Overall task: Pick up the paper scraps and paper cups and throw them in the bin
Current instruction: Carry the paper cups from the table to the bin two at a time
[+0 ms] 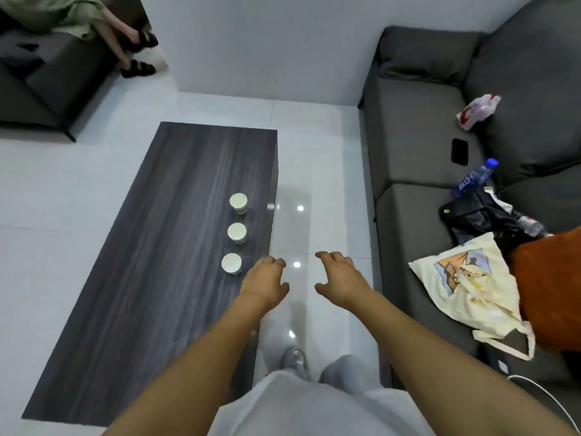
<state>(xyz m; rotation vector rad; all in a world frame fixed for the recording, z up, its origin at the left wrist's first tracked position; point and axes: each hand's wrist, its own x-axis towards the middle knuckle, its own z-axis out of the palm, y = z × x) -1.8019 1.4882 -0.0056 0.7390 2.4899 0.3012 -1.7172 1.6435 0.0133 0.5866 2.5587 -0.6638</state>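
Observation:
Three white paper cups stand in a row along the right side of a dark wood coffee table point(151, 278): a near cup point(231, 263), a middle cup point(237, 232) and a far cup point(238, 203). My left hand point(264, 280) hovers just right of the near cup over the table's right edge, fingers loosely curled and holding nothing. My right hand point(338, 275) hangs over the shiny floor, relaxed and holding nothing. No paper scraps and no bin show in this view.
A grey sofa point(418, 127) on the right carries a cream tote bag point(465, 284), a black bag point(478, 215), a water bottle point(474, 177), a phone point(459, 151) and a red-and-white plastic bag point(479, 110). A person sits on another sofa point(41, 89) at far left.

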